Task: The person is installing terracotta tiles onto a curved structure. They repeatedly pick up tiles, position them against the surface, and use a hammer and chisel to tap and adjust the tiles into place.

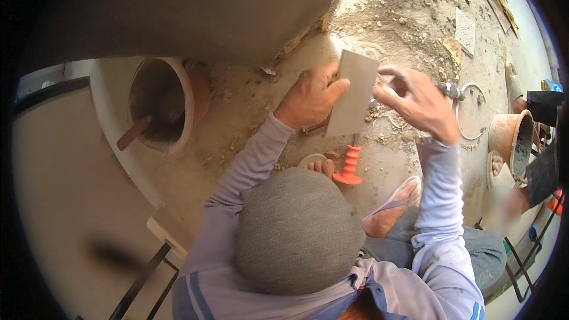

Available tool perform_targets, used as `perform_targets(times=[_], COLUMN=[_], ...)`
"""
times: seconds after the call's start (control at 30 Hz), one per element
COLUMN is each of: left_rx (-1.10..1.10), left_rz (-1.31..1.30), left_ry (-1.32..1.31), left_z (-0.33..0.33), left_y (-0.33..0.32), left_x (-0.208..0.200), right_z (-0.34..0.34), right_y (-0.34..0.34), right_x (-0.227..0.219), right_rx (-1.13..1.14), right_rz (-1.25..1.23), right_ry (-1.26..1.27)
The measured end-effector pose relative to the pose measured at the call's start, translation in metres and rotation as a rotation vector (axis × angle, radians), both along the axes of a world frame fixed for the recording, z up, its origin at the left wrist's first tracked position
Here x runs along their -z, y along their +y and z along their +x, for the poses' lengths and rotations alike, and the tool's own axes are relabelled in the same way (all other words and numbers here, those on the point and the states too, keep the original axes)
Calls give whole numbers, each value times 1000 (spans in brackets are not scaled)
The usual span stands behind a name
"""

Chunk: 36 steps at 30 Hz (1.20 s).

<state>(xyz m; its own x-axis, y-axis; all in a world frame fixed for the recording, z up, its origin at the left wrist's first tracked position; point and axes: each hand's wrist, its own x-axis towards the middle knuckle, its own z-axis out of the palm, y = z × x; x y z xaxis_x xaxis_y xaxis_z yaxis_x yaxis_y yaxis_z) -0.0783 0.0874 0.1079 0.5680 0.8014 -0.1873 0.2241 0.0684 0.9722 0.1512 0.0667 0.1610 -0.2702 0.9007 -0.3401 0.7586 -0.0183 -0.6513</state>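
Observation:
A plain beige rectangular tile [352, 98] is held tilted in front of me. My left hand [314, 95] grips its left edge, thumb across the face and fingers behind. At the opposite edge is my right hand [419, 99], slightly blurred, with curled fingers and its thumb and index finger meeting the tile; the exact contact of the fingertips is hard to see. Just below the tile, a chisel [349, 167] with a ribbed orange-red grip and round guard is on the floor between my feet; the tile hides most of its shaft.
A bucket [188, 104] with a wooden-handled tool [134, 133] stands left. A brown panel [178, 12] overhangs the upper left. Rubble covers the floor ahead, with a ridged pale piece [465, 32]. A corded tool [453, 90] and mortar bucket [504, 133] are right, beside another person's hand [515, 201].

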Motion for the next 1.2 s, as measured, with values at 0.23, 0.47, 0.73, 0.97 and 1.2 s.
perform_targets(times=[0.23,0.47,0.73,0.97,1.2], left_rx=[61,-527,-778,-708,-730], left_rz=[552,587,129,130,22], left_ry=[649,231,403,301,264], left_z=[20,-19,-84,-78,-67], left_y=[-25,-51,-54,-50,-44], left_x=[2,20,101,119,121], right_z=[-64,-70,-92,-105,-106], right_y=[-3,22,49,61,78], right_x=[60,98,129,139,164], right_rx=[438,848,816,696,358], right_rz=[-147,-383,-402,-405,-179], right_ry=[364,978,1039,888,639])
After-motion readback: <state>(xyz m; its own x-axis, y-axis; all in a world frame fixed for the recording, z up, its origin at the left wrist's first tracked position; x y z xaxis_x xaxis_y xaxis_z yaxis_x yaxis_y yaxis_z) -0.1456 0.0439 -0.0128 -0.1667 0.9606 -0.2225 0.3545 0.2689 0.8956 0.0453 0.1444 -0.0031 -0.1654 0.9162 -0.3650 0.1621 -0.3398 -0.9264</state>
